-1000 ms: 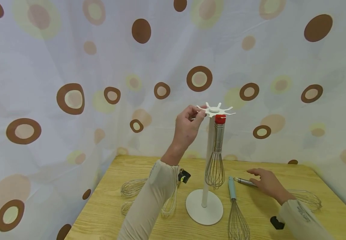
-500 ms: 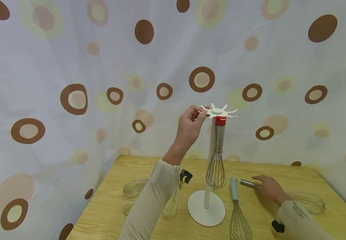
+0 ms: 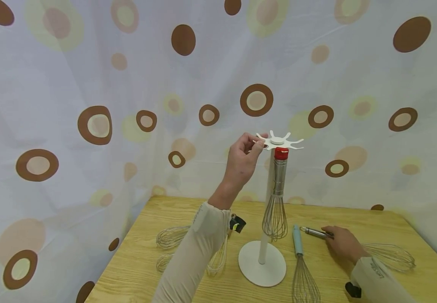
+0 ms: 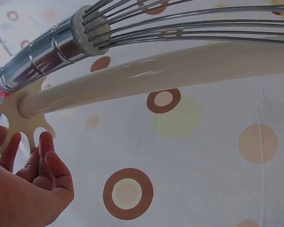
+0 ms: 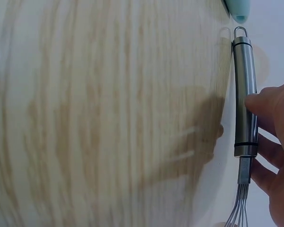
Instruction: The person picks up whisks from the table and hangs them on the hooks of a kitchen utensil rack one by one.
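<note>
A white stand (image 3: pixel 262 264) with a round base carries a flat top of radiating hooks (image 3: pixel 278 141). My left hand (image 3: pixel 241 162) pinches one of those hooks at the left side. From the front of the top hangs a whisk with a red cap and steel handle (image 3: pixel 279 179), its wires pointing down. Low on the right, my right hand (image 3: pixel 343 244) holds a steel whisk (image 5: pixel 246 94) by its handle, thumb on top and fingers behind. Its wire loops (image 3: pixel 390 256) stretch to the right. Next to it lies a whisk with a pale blue handle (image 3: pixel 297 240).
Left of the stand, more whisks (image 3: pixel 171 237) lie on the wooden table (image 3: pixel 127 269), partly hidden by my left sleeve (image 3: pixel 195 252). A patterned curtain (image 3: pixel 211 75) closes off the back and left.
My right hand has lowered onto the steel whisk's handle and taken hold of it. My left hand keeps its pinch on the hook. The view has shifted slightly.
</note>
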Demonstrator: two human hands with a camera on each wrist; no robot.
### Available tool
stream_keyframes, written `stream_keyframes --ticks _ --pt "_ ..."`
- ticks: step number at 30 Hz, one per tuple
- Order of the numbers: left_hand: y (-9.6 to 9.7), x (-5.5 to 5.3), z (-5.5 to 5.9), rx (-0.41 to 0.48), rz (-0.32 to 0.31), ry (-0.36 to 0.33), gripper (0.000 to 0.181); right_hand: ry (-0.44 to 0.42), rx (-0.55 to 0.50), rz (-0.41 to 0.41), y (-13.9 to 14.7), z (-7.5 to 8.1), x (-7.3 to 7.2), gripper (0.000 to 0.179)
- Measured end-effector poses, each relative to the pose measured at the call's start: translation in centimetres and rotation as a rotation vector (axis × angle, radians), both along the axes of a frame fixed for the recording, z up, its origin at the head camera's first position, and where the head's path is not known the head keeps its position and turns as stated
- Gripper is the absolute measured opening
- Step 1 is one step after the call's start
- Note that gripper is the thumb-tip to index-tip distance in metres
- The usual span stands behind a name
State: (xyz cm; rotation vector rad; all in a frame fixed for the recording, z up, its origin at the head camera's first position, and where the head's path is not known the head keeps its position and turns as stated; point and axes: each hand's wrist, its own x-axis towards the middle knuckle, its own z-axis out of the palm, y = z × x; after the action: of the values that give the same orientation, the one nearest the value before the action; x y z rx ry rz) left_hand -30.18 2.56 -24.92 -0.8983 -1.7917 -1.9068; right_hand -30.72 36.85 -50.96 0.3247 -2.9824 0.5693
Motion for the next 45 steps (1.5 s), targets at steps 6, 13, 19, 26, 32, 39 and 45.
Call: stream_keyframes --ticks 6,13,19,26,32,39,45 --pt "0.1 0.0 -0.1 -0.005 0.006 0.0 0.014 -0.001 -0.005 -0.019 -0.1 0.0 0.1 0.027" --pt "0.0 -0.1 0.0 -0.013 0.0 0.001 0.014 -0.001 0.005 0.011 -0.1 -0.4 0.1 0.024" --pt "-0.2 0.0 0.1 -0.019 -0.013 -0.003 0.015 0.025 0.012 0.016 0.1 -0.3 0.2 0.026" --pt "-0.1 -0.1 0.1 -0.006 -0.031 -0.01 0.015 0.118 0.003 0.047 0.1 0.3 0.4 0.029" --pt "-0.1 0.0 0.1 -0.029 -0.025 -0.01 0.016 0.254 -0.029 0.059 -0.7 2.0 1.1 0.033" --pt "-0.1 0.0 0.2 -0.044 -0.03 -0.014 0.018 0.372 -0.08 0.061 -1.8 4.1 1.6 0.036" --pt "0.0 0.0 0.3 -0.052 -0.02 -0.029 0.019 0.474 -0.14 0.072 -3.4 6.3 2.4 0.038"
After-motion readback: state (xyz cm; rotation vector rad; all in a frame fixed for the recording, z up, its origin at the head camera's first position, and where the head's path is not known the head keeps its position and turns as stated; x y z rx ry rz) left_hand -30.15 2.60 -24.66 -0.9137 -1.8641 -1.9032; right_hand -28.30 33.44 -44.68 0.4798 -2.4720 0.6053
